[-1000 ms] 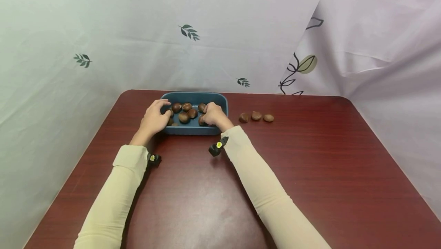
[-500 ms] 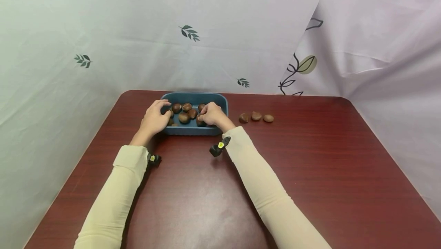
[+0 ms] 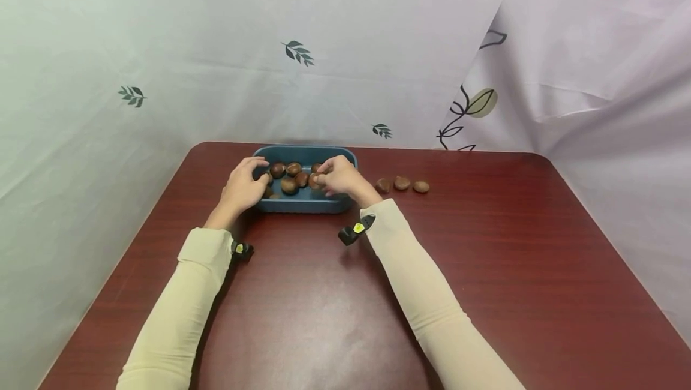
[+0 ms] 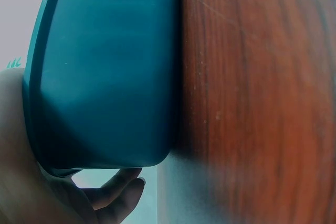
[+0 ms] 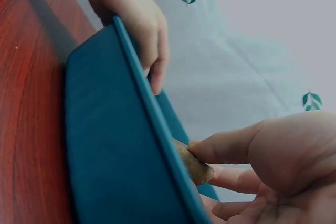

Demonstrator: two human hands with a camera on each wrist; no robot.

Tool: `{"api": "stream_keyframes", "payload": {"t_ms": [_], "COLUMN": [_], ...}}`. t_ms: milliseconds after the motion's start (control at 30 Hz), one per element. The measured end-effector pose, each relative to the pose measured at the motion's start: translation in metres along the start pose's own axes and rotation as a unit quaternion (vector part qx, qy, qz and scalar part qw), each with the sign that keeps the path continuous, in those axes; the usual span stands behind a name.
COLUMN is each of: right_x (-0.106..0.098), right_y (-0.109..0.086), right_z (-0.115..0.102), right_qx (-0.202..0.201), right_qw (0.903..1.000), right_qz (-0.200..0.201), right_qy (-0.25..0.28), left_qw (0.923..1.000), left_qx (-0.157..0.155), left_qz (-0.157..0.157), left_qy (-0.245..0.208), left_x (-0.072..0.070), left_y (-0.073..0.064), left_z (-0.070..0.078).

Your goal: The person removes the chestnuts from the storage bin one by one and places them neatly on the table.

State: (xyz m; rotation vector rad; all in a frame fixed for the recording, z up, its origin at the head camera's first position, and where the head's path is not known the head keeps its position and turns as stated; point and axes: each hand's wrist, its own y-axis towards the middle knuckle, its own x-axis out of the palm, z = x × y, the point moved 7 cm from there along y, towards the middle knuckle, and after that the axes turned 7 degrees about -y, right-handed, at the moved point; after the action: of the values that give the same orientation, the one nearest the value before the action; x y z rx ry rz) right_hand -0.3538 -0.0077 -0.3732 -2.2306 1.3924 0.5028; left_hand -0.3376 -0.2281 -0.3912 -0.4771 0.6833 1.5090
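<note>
A blue plastic box stands near the table's back edge, with several brown chestnuts lying in it. My left hand grips the box at its left end, thumb over the rim. In the left wrist view, its fingers reach round the end wall outside. Over the right part of the box, my right hand pinches a chestnut between thumb and fingers, right at the rim in the right wrist view. Part of the box's contents is hidden behind the hands.
To the right of the box, three chestnuts lie in a row on the dark red table. A pale leaf-print cloth hangs behind the table. Each wrist carries a small black camera.
My right hand has lifted from the box's floor with a chestnut between its fingers and shifted a little to the right. The left hand has kept its hold on the box.
</note>
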Motion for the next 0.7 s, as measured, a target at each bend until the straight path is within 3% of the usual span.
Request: {"api": "stream_keyframes", "payload": {"t_ms": [700], "right_x": [-0.049], "right_y": [-0.025], "right_z": [0.012], "right_qx": [-0.022], "right_qw": [0.9962], "right_qz": [0.075], "right_qy": [0.039], "left_qw": [1.0000], "left_qx": [-0.001], "left_qz": [-0.004], "left_qy": [0.004], "left_x": [0.001], "left_y": [0.001], "left_z": [-0.002]}}
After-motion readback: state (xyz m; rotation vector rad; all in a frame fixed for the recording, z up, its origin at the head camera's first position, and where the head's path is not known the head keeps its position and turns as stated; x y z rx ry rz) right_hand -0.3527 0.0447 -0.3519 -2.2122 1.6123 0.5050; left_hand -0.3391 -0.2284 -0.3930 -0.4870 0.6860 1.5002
